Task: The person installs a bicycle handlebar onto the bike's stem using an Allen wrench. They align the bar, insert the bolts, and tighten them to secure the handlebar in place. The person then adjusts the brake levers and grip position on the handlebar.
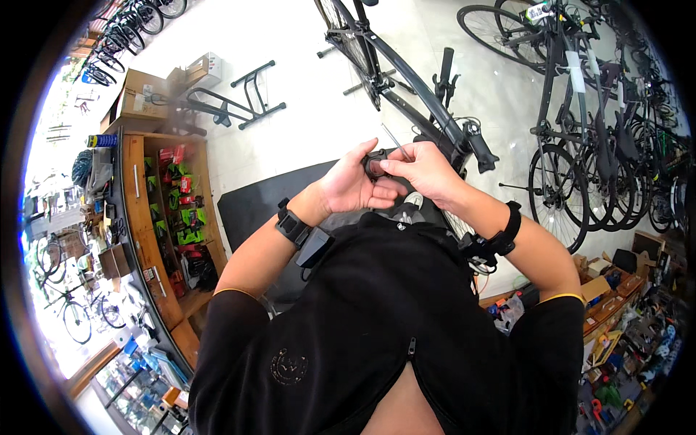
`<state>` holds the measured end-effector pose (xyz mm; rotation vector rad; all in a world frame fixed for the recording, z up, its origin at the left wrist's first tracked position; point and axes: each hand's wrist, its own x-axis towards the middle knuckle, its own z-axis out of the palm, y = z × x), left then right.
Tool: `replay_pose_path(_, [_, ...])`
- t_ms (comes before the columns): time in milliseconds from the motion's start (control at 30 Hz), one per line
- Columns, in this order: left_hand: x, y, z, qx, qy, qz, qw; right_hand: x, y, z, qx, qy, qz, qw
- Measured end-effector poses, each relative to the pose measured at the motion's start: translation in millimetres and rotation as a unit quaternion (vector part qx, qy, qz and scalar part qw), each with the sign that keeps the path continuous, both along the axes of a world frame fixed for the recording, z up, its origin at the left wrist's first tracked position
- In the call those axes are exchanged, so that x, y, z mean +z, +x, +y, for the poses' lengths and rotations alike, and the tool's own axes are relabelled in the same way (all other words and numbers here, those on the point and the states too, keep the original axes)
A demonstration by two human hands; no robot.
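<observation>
My left hand (353, 183) grips a small black bicycle part (375, 164) held up in front of my chest. My right hand (424, 172) meets it from the right, its fingers pinched on the same part, and a thin metal wire or cable (395, 141) sticks up from between the fingers. Both wrists wear black bands. Just beyond my hands stands a black bicycle (406, 80), its frame tube running diagonally and its handlebar grip (481, 150) close to my right hand.
A dark mat (257, 199) lies on the white floor under the bicycle. A wooden shelf unit (170, 217) with small packaged goods stands at the left. Several parked bicycles (602, 138) line the right side. A black floor stand (243, 101) sits farther back.
</observation>
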<state>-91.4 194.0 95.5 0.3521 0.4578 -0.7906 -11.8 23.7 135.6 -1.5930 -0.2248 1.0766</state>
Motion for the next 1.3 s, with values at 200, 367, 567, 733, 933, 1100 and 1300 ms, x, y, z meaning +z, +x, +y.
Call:
replay_pose_path(200, [-1,2,52,0.022,0.33,-0.178,0.927,22,3,42,-0.054,-0.04,0.083,0.994])
replay_pose_path(367, [-13,10,83,0.009,0.435,-0.306,0.847,6,-4,56,-0.097,-0.076,0.079,0.989])
replay_pose_path(567, [-19,19,88,-0.012,0.453,-0.353,0.819,7,-10,54,-0.104,-0.096,0.036,0.989])
replay_pose_path(733, [4,29,79,-0.077,0.463,-0.395,0.79,12,-8,34,-0.092,-0.095,0.044,0.99])
replay_pose_path(933, [34,41,39,-0.145,0.43,-0.411,0.791,26,-5,-8,-0.082,-0.06,0.008,0.995])
replay_pose_path(1100, [48,56,-7,-0.163,0.432,-0.412,0.786,27,5,-60,-0.069,-0.034,-0.038,0.996])
replay_pose_path(1300, [59,87,-59,-0.13,0.405,-0.431,0.796,36,19,-120,-0.124,-0.026,-0.101,0.987])
